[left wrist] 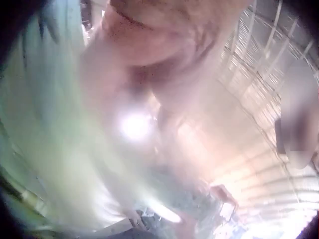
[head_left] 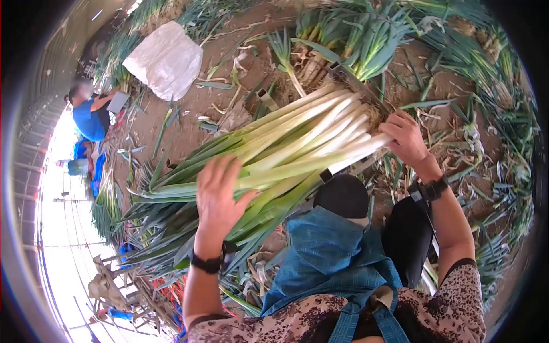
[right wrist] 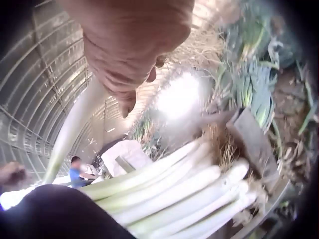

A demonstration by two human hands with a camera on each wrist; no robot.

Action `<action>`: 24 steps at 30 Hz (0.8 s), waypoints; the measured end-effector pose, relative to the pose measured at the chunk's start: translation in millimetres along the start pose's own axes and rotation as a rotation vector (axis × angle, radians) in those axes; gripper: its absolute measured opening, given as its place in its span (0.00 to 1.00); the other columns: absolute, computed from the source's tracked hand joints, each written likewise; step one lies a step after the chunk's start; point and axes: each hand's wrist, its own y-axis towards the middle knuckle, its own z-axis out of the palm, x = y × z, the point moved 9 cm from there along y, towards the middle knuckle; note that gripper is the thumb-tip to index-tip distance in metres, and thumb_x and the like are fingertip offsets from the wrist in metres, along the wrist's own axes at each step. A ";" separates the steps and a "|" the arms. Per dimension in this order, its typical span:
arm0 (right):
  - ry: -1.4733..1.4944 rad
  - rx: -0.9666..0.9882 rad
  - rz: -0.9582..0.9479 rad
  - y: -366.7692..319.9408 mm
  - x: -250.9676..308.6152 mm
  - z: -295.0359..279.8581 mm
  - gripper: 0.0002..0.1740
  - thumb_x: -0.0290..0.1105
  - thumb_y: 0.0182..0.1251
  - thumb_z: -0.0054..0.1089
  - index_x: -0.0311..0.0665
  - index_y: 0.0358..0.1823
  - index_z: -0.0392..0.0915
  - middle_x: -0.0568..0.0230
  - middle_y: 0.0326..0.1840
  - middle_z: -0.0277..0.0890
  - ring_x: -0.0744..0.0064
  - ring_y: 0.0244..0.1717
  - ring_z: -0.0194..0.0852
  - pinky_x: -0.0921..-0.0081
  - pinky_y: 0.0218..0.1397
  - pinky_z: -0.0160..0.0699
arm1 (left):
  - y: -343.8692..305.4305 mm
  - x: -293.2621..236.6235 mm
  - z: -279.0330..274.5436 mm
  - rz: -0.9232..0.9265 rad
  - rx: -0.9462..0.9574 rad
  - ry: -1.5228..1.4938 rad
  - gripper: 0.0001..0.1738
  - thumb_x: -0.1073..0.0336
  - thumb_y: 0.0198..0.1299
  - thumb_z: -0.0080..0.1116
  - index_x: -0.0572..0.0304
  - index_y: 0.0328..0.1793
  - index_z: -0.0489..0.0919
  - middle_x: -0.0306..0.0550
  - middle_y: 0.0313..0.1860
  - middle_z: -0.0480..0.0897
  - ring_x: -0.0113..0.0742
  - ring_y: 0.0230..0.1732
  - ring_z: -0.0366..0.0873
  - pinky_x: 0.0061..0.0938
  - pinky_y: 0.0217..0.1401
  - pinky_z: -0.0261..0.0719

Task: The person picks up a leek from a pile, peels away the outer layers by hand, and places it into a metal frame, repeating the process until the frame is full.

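Observation:
A bundle of long green onions point(head_left: 303, 128) lies across a metal rack, white stems and roots toward the right, green leaves to the left. My right hand point(head_left: 405, 137) grips one green onion point(head_left: 349, 151) by its root end, above the near side of the bundle. In the right wrist view, its white stem point(right wrist: 75, 122) hangs down from the curled fingers. My left hand point(head_left: 219, 191) is over the leafy part, fingers extended and thumb spread, with the held onion passing beneath it. The left wrist view is blurred; leaves point(left wrist: 45, 134) show beside the hand.
A metal end plate point(head_left: 357, 83) stands at the roots, with rack posts point(head_left: 267, 100) along the sides. More onion piles point(head_left: 366, 40) lie beyond and to the right. A white sack point(head_left: 166, 60) lies on the littered soil. Another person point(head_left: 91, 117) sits at far left.

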 end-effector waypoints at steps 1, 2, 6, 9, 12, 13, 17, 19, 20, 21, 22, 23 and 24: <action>0.010 0.054 0.014 3.2 -0.5 3.1 0.16 0.20 0.40 0.60 0.39 0.35 0.77 0.61 0.30 0.70 0.54 0.37 0.70 0.61 0.44 0.73 | -5.7 7.4 40.8 0.049 0.215 -0.046 0.27 0.56 0.48 0.70 0.62 0.53 0.79 0.48 0.41 0.83 0.49 0.41 0.78 0.39 0.47 0.74; 0.018 0.106 0.030 4.4 -2.6 8.9 0.16 0.21 0.41 0.61 0.39 0.36 0.77 0.60 0.30 0.70 0.53 0.37 0.71 0.61 0.44 0.73 | -15.2 10.6 75.7 0.099 0.430 -0.094 0.27 0.55 0.48 0.71 0.61 0.51 0.79 0.46 0.40 0.82 0.48 0.40 0.78 0.40 0.47 0.74; 0.083 0.077 -0.095 16.2 -2.2 25.0 0.15 0.27 0.48 0.68 0.40 0.39 0.77 0.62 0.32 0.73 0.59 0.38 0.73 0.63 0.45 0.75 | 10.7 21.0 65.2 0.147 0.361 -0.016 0.23 0.54 0.49 0.70 0.60 0.46 0.79 0.47 0.36 0.79 0.46 0.38 0.78 0.39 0.43 0.74; 0.012 0.024 -0.060 55.2 -33.6 39.5 0.14 0.29 0.54 0.66 0.40 0.43 0.79 0.61 0.37 0.77 0.60 0.43 0.75 0.62 0.51 0.74 | 53.7 32.4 37.1 0.213 0.172 0.179 0.21 0.54 0.51 0.68 0.59 0.46 0.80 0.46 0.33 0.76 0.45 0.35 0.74 0.37 0.38 0.70; -0.074 -0.059 -0.003 109.9 -53.7 63.6 0.14 0.28 0.59 0.63 0.40 0.47 0.79 0.60 0.47 0.80 0.57 0.53 0.75 0.62 0.56 0.73 | 76.2 57.2 59.7 0.200 0.125 0.238 0.21 0.52 0.52 0.68 0.58 0.45 0.80 0.47 0.32 0.77 0.46 0.34 0.74 0.38 0.37 0.70; -0.062 -0.060 -0.006 117.5 -67.6 82.8 0.14 0.28 0.59 0.63 0.40 0.47 0.79 0.60 0.47 0.80 0.57 0.53 0.75 0.62 0.56 0.73 | 77.7 68.9 71.7 0.171 0.129 0.251 0.21 0.51 0.53 0.68 0.57 0.45 0.80 0.49 0.32 0.77 0.49 0.35 0.76 0.41 0.38 0.71; 0.082 0.106 0.124 125.8 -97.3 171.3 0.18 0.30 0.59 0.63 0.42 0.52 0.78 0.61 0.52 0.79 0.54 0.57 0.72 0.62 0.58 0.73 | 50.3 135.6 142.7 -0.146 0.598 0.013 0.23 0.46 0.57 0.63 0.57 0.47 0.81 0.61 0.33 0.82 0.61 0.39 0.80 0.49 0.43 0.75; 0.124 0.215 0.189 120.6 -105.3 195.6 0.19 0.28 0.60 0.60 0.41 0.54 0.77 0.57 0.56 0.77 0.51 0.58 0.72 0.63 0.59 0.74 | 47.9 161.2 139.6 -0.249 0.664 0.016 0.24 0.45 0.60 0.60 0.58 0.48 0.81 0.62 0.35 0.82 0.61 0.40 0.80 0.47 0.44 0.75; 0.142 0.214 0.185 118.4 -107.8 201.8 0.19 0.28 0.60 0.60 0.41 0.54 0.77 0.57 0.56 0.77 0.51 0.58 0.72 0.63 0.59 0.74 | 43.7 177.6 138.0 -0.341 0.717 0.008 0.25 0.44 0.62 0.56 0.59 0.49 0.82 0.62 0.37 0.83 0.60 0.41 0.80 0.46 0.45 0.75; 0.145 0.229 0.226 114.2 -115.7 210.3 0.19 0.29 0.60 0.61 0.42 0.54 0.78 0.58 0.54 0.77 0.52 0.56 0.74 0.63 0.59 0.74 | 39.9 195.8 133.9 -0.352 0.725 0.023 0.25 0.44 0.62 0.56 0.59 0.49 0.82 0.62 0.37 0.83 0.60 0.41 0.80 0.46 0.45 0.75; 0.151 0.243 0.264 110.8 -123.7 219.8 0.19 0.30 0.59 0.62 0.42 0.54 0.78 0.58 0.53 0.78 0.53 0.55 0.75 0.64 0.59 0.73 | 24.1 224.7 133.5 -0.438 0.831 0.038 0.31 0.38 0.61 0.54 0.60 0.50 0.82 0.64 0.40 0.83 0.60 0.44 0.81 0.45 0.49 0.76; 0.132 0.225 0.246 109.1 -127.1 224.5 0.19 0.29 0.60 0.61 0.42 0.55 0.78 0.56 0.52 0.78 0.52 0.55 0.74 0.65 0.59 0.73 | 5.7 251.3 130.5 -0.525 0.933 0.055 0.37 0.32 0.59 0.51 0.60 0.52 0.83 0.66 0.42 0.83 0.61 0.47 0.81 0.45 0.52 0.76; 0.154 0.218 0.238 106.6 -132.8 231.5 0.19 0.29 0.60 0.61 0.42 0.55 0.78 0.56 0.52 0.78 0.52 0.55 0.74 0.65 0.59 0.73 | -3.7 268.9 122.5 -0.538 0.936 0.076 0.37 0.32 0.59 0.51 0.60 0.52 0.83 0.66 0.42 0.83 0.61 0.47 0.81 0.45 0.52 0.76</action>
